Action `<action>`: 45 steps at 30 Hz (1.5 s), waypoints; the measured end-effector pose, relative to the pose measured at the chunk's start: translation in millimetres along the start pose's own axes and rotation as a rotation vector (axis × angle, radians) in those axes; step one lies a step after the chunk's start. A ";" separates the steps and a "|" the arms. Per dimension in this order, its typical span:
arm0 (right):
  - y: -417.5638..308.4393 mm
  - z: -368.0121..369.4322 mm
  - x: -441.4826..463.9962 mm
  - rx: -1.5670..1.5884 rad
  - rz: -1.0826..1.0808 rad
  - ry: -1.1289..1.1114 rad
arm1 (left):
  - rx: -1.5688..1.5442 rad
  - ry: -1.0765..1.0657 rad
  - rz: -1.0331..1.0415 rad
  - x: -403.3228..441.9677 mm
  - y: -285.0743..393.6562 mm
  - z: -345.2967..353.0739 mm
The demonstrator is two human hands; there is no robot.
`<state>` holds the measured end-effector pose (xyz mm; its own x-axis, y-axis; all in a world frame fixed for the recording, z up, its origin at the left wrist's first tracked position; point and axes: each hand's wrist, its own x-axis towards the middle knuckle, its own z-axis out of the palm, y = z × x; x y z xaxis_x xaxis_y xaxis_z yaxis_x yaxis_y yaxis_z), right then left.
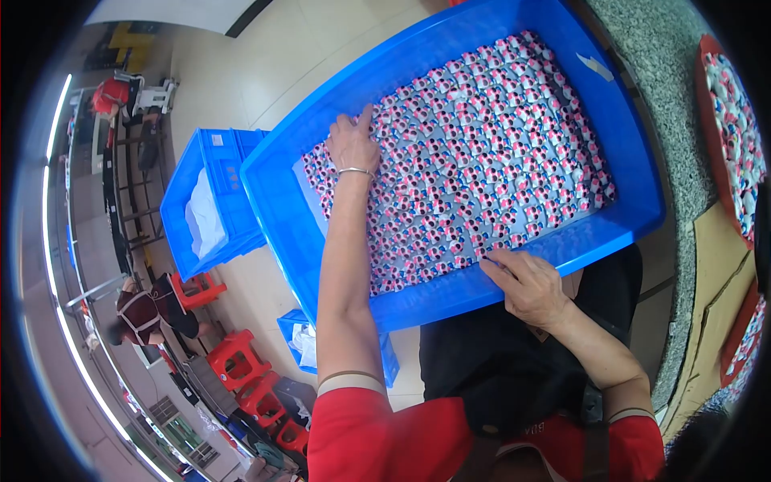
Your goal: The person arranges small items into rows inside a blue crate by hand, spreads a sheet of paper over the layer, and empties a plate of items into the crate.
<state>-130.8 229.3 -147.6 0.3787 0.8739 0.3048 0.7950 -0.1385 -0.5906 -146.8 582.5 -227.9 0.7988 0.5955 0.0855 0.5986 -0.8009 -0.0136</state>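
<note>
A large blue plastic bin (353,76) is in front of me, its bottom covered by a dense layer of small pink, white and blue pieces (474,145) with dark round spots. They look like little figures, but their exact kind is too small to tell. My left hand (353,149), with a bracelet at the wrist, reaches over the left part of the layer. Its fingers are apart and touch the pieces at the far-left edge. At the near wall, my right hand (526,285) has thumb and forefinger drawn together beside the closest row; anything between their tips is hidden.
More blue bins (213,140) with white sheets stand on the floor at left. Red stools (238,359) and two other people are farther off. At right, a speckled stone counter (662,104) bears a red tray (708,104) of similar pieces and cardboard (715,249).
</note>
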 end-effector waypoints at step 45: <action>7.3 -0.5 -7.0 -0.029 -0.077 0.008 | 0.056 -0.046 0.169 41.2 107.5 2.2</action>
<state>-127.4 221.9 -153.7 0.3193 0.8787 0.3549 0.8356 -0.0843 -0.5429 -49.5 521.1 -228.0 0.8895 0.4559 0.0321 0.4570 -0.8859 -0.0798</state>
